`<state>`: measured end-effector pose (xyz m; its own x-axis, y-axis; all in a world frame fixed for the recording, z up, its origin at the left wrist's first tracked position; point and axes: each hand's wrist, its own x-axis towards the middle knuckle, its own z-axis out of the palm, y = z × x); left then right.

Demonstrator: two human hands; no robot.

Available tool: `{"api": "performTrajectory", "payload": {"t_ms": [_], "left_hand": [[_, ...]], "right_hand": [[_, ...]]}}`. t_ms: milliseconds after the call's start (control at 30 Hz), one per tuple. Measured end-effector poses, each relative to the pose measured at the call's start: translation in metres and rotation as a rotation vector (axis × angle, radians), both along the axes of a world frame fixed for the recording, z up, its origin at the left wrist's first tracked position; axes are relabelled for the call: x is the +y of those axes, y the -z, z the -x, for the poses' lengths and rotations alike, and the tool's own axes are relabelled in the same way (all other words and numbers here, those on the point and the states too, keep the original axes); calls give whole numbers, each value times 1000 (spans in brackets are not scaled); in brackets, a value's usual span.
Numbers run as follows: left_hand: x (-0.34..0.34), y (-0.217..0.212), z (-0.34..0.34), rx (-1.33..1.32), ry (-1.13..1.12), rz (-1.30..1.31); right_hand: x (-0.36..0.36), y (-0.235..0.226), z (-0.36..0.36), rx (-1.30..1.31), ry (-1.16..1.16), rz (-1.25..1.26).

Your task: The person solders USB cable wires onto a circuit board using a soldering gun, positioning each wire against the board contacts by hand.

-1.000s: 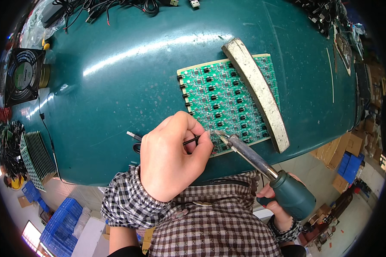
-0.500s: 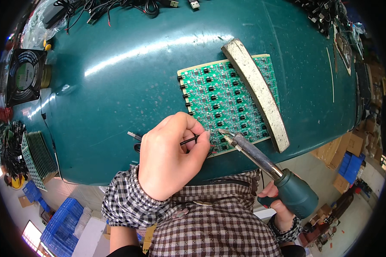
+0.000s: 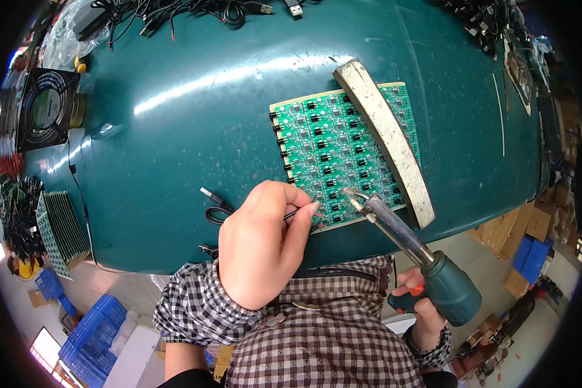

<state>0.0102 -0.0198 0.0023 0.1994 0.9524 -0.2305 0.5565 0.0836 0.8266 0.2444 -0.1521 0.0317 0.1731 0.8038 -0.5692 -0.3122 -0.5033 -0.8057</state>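
My left hand (image 3: 258,242) pinches a thin black cable (image 3: 291,214) between thumb and forefinger, its red wire tip just past the fingertips over the near edge of a green circuit board panel (image 3: 335,141). Rows of small black parts cover the panel. My right hand (image 3: 423,307) is wrapped round the green handle of a soldering gun (image 3: 449,288). Its metal tip hangs over the panel's near part, a little right of the pinched wire; contact with the board is hard to tell. Across the panel's right side lies a curved metal bar (image 3: 389,145).
A looped black USB cable (image 3: 216,212) rests beside my left hand. At the left stand a small fan (image 3: 47,108) and a row of upright boards (image 3: 61,229). More cables (image 3: 233,13) lie along the far edge. Blue crates (image 3: 94,336) are on the floor.
The soldering gun's tip has shifted slightly right and away from the pinched wire. My left hand has moved slightly right, still pinching the cable. The panel and bar look unmoved.
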Motion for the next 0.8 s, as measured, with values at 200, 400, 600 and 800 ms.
{"api": "performTrajectory", "payload": {"t_ms": [200,400,600,800], "left_hand": [[-1,2,-4,52,21,-94],[-1,3,-4,25,-17,-58],[-1,6,-2,-16,-45,-1],[-2,7,-4,-11,-60,11]], "right_hand": [[-4,2,-1,8,1,11],[-11,3,-1,-95,-65,6],[-13,5,-1,-91,-56,4],[-13,4,0,-94,-44,20]]}}
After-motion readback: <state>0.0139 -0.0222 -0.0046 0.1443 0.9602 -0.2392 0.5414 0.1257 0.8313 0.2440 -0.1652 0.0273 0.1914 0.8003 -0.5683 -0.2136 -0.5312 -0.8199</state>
